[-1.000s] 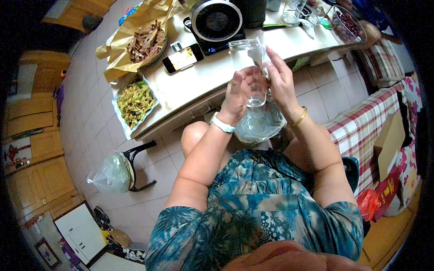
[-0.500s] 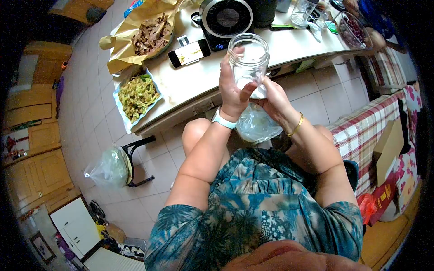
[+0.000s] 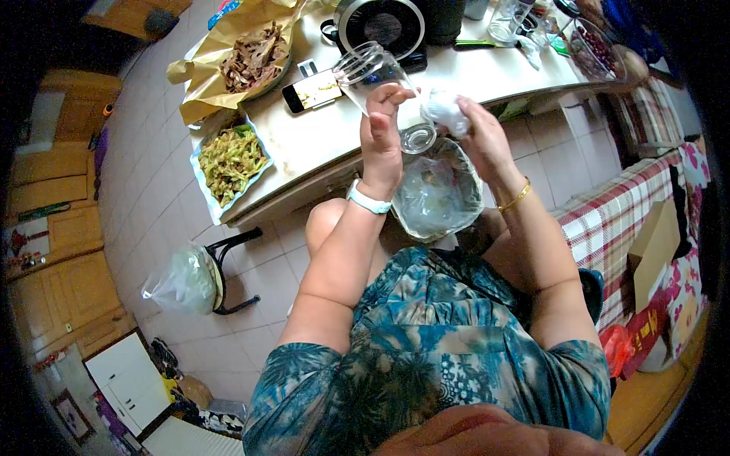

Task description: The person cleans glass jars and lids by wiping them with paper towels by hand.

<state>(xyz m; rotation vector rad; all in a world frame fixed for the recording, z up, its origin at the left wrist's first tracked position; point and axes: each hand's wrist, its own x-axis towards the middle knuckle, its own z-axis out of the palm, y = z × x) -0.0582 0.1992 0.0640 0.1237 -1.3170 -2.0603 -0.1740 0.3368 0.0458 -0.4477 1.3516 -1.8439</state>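
A clear glass jar [image 3: 370, 67] leans over the table's front edge, its threaded mouth up to the left and its round base down to the right. My left hand [image 3: 382, 140], with a pale watch band on the wrist, grips the jar from the near side. In my right hand [image 3: 487, 140] is a crumpled white wad [image 3: 447, 112], like tissue or cloth, held just right of the jar; I cannot tell whether it touches the glass. Beneath the jar's base and the wad stands a bin [image 3: 437, 201] lined with a clear plastic bag.
On the table [image 3: 304, 144] are a phone [image 3: 312, 93], a round-topped cooker [image 3: 380, 29], dried brown pieces [image 3: 255, 59] on brown paper, and a tray of green-brown strips [image 3: 232, 163]. A bowl of dark red fruit [image 3: 597, 49] stands far right. A bagged stool [image 3: 186, 281] is at left.
The jar has tipped and swung to the left with my left hand. My right hand has moved off the jar's base to the right, the white wad now showing in it. More of the bin shows.
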